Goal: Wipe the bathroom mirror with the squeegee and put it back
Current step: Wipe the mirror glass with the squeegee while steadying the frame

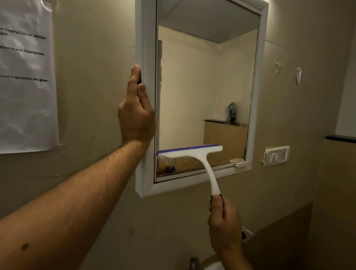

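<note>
- Your left hand grips the mirror's white frame.
- Your right hand clasps the squeegee handle, its blade on the lower glass.

Paper sheet, left of frame: mostly blurred; readable fragments "marks and fingerprints", "the glass"
Top line: digits, perhaps "078"
</note>
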Demonstrator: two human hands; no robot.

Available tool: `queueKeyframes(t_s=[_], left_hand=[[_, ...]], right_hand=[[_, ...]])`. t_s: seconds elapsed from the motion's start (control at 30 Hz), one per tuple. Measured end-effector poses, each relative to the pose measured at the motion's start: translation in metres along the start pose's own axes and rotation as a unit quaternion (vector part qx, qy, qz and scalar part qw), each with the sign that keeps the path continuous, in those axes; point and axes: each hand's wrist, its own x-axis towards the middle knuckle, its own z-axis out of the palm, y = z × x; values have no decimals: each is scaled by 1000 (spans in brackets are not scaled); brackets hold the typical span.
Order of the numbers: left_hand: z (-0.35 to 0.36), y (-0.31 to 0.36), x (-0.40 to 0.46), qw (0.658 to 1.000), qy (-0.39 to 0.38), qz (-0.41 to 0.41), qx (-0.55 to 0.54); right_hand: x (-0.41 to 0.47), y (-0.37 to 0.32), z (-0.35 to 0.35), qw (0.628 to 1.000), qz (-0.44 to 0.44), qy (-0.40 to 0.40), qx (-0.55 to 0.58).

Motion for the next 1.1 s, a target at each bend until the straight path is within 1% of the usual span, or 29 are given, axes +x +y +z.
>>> queueKeyframes(t_s=[0.2, 0.3, 0.47, 0.53, 0.67, 0.77, 1.0, 1.1], left_hand=[[-1, 2, -2, 1000, -7, -4, 1], [-1, 0, -3, 1000, -5, -5, 3], [-1, 1, -6, 1000, 17, -3, 1], [-1, 2, -6, 1000, 15, -5, 1], [-2, 0, -6, 1000, -2, -23, 6], [-2, 0, -9, 1000, -2, -21, 4], [-3, 1, -11, 1000, 2, -21, 9], [-3, 3, -12, 1000, 13, -18, 14]], right_hand=[[30, -34, 4, 1000, -17, 11, -5], [15, -17, 3, 1000, -16, 8, -1], [-13, 15, -7, 999, 25, -25, -22], [-10, 7, -10, 999, 22, -26, -22], [15, -28, -6, 1000, -26, 5, -17], [29, -44, 1, 999, -33, 1, -10], [-6, 0, 0, 1000, 14, -19, -12], [-9, 0, -5, 999, 21, -30, -12]])
